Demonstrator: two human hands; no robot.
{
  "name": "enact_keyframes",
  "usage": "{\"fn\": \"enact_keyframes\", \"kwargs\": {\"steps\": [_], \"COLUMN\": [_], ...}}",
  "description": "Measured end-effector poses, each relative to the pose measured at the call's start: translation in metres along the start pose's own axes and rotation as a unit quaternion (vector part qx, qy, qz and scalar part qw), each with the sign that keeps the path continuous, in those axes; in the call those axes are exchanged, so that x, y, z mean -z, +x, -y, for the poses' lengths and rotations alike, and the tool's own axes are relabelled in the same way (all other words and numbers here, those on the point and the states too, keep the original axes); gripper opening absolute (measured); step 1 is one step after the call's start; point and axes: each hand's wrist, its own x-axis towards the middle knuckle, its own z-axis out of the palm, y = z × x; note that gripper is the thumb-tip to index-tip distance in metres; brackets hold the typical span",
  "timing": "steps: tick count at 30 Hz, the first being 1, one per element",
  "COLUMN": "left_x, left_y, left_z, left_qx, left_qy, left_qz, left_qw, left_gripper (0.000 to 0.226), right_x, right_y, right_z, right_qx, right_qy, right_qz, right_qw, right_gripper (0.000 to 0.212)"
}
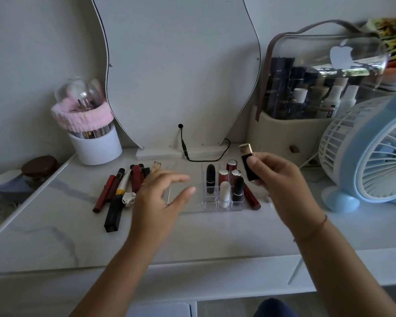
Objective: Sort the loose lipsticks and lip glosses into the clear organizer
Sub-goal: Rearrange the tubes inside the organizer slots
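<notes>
A clear organizer (212, 205) stands mid-table with several lipsticks upright in its right-hand cells, among them a black one (210, 177) and a white one (224, 194). My right hand (281, 179) grips a black lipstick with a gold end (248, 161), raised above and just right of the organizer. My left hand (160, 200) hovers with fingers spread and holding nothing, between the organizer and a pile of loose lip products (121, 188) on the left. A dark red tube (252, 197) lies against the organizer's right side.
A white brush cup with a pink headband (94, 138) stands back left. A curved mirror (176, 65) and its black cable (204, 156) are behind. A clear-lidded cosmetics case (318, 92) and a blue fan (370, 161) crowd the right side.
</notes>
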Motion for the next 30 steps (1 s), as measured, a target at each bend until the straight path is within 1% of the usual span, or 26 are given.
{"fn": "enact_keyframes", "kwargs": {"steps": [1,3,4,6,8,10,13,16,19,21,25,30], "left_x": [-0.005,-0.015,-0.020,-0.027,-0.028,-0.028,-0.028,-0.029,-0.031,-0.034,-0.042,-0.053], "left_y": [0.002,0.004,0.005,0.004,0.002,0.000,-0.001,-0.002,-0.003,-0.001,0.001,0.004], "left_z": [-0.012,-0.031,-0.037,-0.040,-0.036,-0.031,-0.025,-0.021,-0.019,-0.015,-0.008,-0.004], "left_qx": [0.027,0.089,0.111,0.137,0.151,0.167,0.189,0.207,0.217,0.220,0.211,0.192], "left_qy": [-0.056,-0.192,-0.244,-0.284,-0.283,-0.271,-0.279,-0.310,-0.327,-0.315,-0.251,-0.215], "left_qz": [0.026,0.093,0.114,0.115,0.094,0.081,0.083,0.085,0.085,0.065,0.044,0.021], "left_qw": [0.998,0.973,0.957,0.942,0.943,0.945,0.938,0.924,0.916,0.921,0.944,0.957], "left_gripper": [0.031,0.041,0.042,0.037,0.029,0.028,0.030,0.025,0.028,0.027,0.026,0.032], "right_x": [-0.009,-0.025,-0.032,-0.043,-0.047,-0.048,-0.046,-0.043,-0.042,-0.038,-0.018,0.011], "right_y": [-0.008,-0.020,-0.025,-0.032,-0.034,-0.036,-0.035,-0.033,-0.032,-0.032,-0.032,-0.034], "right_z": [0.001,0.000,-0.003,-0.009,-0.016,-0.020,-0.025,-0.029,-0.035,-0.038,-0.044,-0.061], "right_qx": [0.004,0.016,0.020,0.035,0.053,0.062,0.052,0.037,0.032,0.038,0.062,0.030], "right_qy": [0.033,0.051,0.035,-0.027,-0.077,-0.101,-0.100,-0.095,-0.102,-0.110,-0.143,-0.182], "right_qz": [0.024,0.057,0.061,0.059,0.039,0.023,0.006,-0.023,-0.028,-0.047,-0.113,-0.183], "right_qw": [0.999,0.997,0.997,0.997,0.995,0.993,0.994,0.995,0.994,0.992,0.981,0.966], "right_gripper": [0.026,0.023,0.024,0.024,0.018,0.014,0.014,0.017,0.018,0.017,0.011,0.008]}}
